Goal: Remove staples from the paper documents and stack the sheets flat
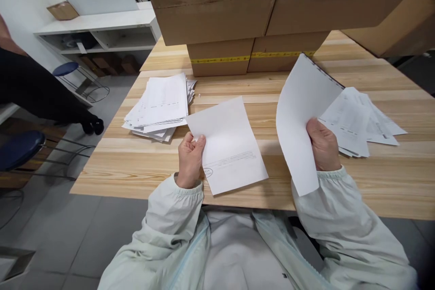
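Left hand (189, 158): fingers closed on the left edge of a sheet (228, 145), which lies nearly flat over the table near its front edge, a faint stamp and print at its lower end.
Right hand (323, 145): clamped on a second sheet, the page (301, 118), held up and curled, with a perforated strip along its top edge.
Table (136, 163): pale wood planks with darker stripes.
Left pile (159, 106): loose papers fanned out, just behind the left hand.
Right pile (360, 120): more papers, partly hidden behind the page.
Boxes (220, 56): cardboard, stacked at the back of the table, yellow tape on the lower ones.
Room: grey floor, blue stools (18, 149) at left, white shelf (98, 31) against the wall, another person's dark leg (44, 95) beside the stools.
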Demonstrator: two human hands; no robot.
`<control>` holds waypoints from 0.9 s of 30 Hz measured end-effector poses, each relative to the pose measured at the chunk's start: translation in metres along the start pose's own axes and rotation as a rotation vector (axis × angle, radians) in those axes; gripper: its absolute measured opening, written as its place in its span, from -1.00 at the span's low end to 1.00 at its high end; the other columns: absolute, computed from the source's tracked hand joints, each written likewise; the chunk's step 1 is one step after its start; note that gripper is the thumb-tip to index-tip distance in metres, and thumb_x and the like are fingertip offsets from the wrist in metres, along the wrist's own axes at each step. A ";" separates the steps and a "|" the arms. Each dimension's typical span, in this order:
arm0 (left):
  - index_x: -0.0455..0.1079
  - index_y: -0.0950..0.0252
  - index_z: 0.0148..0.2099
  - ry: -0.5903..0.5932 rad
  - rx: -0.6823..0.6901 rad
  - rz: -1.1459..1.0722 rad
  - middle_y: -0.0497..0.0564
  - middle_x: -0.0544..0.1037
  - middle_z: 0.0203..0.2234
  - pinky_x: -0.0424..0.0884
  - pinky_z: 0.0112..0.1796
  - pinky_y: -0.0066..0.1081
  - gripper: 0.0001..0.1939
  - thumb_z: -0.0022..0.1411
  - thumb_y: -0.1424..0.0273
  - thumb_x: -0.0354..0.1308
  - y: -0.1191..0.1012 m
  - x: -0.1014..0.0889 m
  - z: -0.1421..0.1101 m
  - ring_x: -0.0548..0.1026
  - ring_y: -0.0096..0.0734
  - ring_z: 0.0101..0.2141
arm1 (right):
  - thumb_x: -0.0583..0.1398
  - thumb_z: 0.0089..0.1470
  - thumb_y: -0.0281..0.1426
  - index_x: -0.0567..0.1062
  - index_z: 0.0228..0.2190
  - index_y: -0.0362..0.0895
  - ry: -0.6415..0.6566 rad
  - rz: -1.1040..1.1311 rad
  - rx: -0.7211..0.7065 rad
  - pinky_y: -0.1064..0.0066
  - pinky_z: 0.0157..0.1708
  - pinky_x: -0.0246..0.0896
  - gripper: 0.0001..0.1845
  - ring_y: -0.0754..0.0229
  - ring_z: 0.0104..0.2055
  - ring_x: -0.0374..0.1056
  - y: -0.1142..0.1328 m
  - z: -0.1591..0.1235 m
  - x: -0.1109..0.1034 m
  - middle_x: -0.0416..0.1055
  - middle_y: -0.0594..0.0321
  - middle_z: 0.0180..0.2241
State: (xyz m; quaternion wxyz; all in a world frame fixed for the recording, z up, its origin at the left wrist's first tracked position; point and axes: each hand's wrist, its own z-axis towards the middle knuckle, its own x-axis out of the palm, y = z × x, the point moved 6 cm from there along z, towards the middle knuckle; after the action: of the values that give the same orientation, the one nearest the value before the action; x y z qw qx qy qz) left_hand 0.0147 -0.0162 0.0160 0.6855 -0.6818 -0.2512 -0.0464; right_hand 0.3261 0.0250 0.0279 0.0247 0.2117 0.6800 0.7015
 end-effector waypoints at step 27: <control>0.49 0.24 -0.27 0.644 0.198 0.789 -0.10 0.44 -0.57 0.19 -0.49 -0.50 -0.86 0.30 0.33 0.14 -0.040 0.051 -0.049 0.32 -0.47 -0.56 | 0.44 -0.14 -0.22 0.48 0.05 0.03 0.806 -0.402 -0.244 0.28 -0.06 0.37 -0.33 0.08 -0.07 0.46 0.046 -0.040 0.055 0.54 0.17 -0.06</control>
State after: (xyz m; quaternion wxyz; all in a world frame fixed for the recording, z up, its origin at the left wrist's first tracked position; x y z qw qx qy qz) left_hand 0.0563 -0.0513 0.0760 0.7546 -0.6077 0.2453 0.0320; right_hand 0.2748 0.0019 0.0873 -0.0815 -0.2182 0.5752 0.7841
